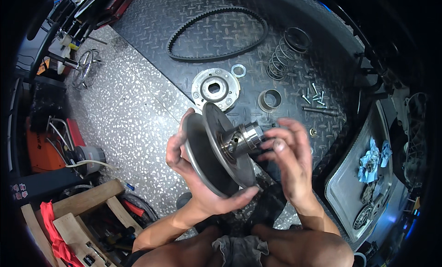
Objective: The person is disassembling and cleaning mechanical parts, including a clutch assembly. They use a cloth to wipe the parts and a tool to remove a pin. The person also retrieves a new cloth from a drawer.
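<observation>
My left hand (200, 184) grips a metal driven pulley (215, 153) from below and behind, with the thumb along its near rim. The pulley is tilted, its two steel discs standing apart with a gap between them. A shiny slotted sleeve (238, 141) projects from the right-hand disc towards my right hand (291, 156). That hand's fingers are spread and curled by the sleeve's end; slight blur hides whether a fingertip touches it. Beyond the pulley lie a clutch backing plate (197, 91), a large nut (238, 71) and a short metal collar (265, 104).
A toothed drive belt (172, 54), a coil spring (276, 63), several bolts (319, 100) and a dark rod (319, 110) lie on the black diamond-pattern mat (148, 22). At right stands a metal tray (340, 191) holding blue wipes (368, 165) and parts. A wooden frame (86, 201) is at lower left.
</observation>
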The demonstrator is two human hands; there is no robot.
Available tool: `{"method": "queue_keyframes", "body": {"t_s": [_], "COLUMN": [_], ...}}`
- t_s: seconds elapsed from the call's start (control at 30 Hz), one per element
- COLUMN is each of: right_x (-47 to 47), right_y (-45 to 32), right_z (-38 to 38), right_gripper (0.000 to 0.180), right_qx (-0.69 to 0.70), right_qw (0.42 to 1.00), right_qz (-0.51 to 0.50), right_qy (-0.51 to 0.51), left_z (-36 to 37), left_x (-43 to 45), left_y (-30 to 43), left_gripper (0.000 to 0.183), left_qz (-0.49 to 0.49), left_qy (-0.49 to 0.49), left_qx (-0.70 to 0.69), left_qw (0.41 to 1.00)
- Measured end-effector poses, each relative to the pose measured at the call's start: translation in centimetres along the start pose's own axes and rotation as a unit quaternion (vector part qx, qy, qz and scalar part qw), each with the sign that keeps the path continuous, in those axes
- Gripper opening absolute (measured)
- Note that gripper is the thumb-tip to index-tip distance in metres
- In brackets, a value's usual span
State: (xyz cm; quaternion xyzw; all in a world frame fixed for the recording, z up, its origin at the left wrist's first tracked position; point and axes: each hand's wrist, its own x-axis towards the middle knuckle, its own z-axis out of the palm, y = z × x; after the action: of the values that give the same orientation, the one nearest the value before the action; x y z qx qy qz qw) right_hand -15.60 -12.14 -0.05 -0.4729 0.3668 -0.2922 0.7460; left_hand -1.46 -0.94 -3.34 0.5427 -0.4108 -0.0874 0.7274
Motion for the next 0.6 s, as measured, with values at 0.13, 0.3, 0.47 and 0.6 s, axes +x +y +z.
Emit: {"method": "queue_keyframes", "body": {"t_s": [0.13, 0.3, 0.47, 0.6], "right_x": [0.2, -0.1, 0.4, 0.8], "right_y": [1.2, 2.7, 3.1, 2.8], "right_z": [0.4, 1.0, 0.4, -0.6], "right_gripper": [0.030, 0.024, 0.023, 0.023], "right_qx": [0.156, 0.206, 0.190, 0.175], "right_qw": [0.934, 0.932, 0.953, 0.969], "right_qz": [0.321, 0.299, 0.232, 0.169], "right_qy": [0.004, -0.013, -0.046, -0.041], "left_z": [0.1, 0.5, 0.7, 0.4], "left_x": [-0.3, -0.6, -0.3, -0.3], "left_y": [-1.0, -1.0, -0.1, 2.2], "left_gripper": [0.131, 0.137, 0.152, 0.142], "left_qz": [0.059, 0.097, 0.031, -0.283], "left_qy": [-0.025, -0.058, -0.067, -0.022], "left_qx": [0.039, 0.024, -0.029, -0.176], "left_qw": [0.997, 0.993, 0.997, 0.942]}}
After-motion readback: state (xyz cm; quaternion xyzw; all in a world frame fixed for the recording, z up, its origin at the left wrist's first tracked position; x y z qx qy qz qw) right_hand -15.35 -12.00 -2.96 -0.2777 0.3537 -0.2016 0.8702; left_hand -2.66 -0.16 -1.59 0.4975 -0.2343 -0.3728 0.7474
